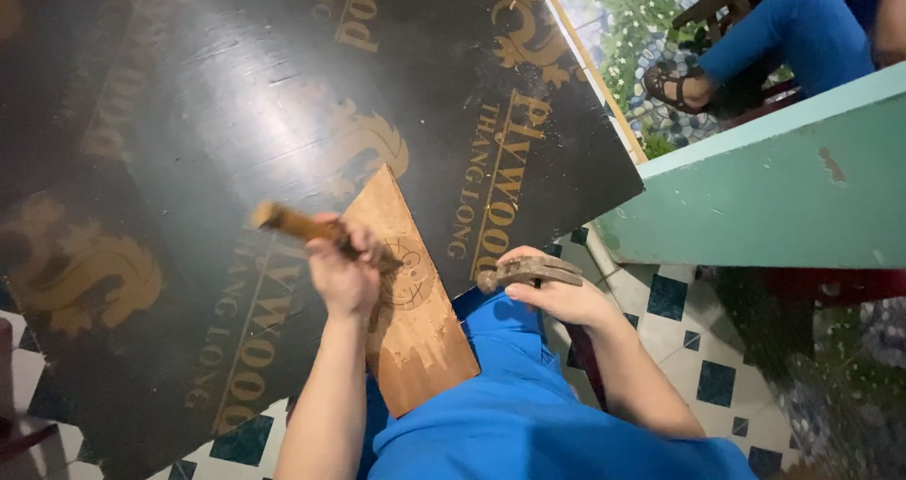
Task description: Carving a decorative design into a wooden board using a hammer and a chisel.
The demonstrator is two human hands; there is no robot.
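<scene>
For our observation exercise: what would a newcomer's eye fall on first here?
The left hand grips a wooden-handled tool over a small brown board at centre, while the right hand holds a hammer beside it. Beneath lies a big dark plywood sheet with gold printing.

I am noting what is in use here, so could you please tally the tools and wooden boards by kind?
Wooden-handled tool, in the left hand: 1
Hammer, in the right hand: 1
Small brown board: 1
Large dark plywood sheet: 1
Total: 4
</scene>
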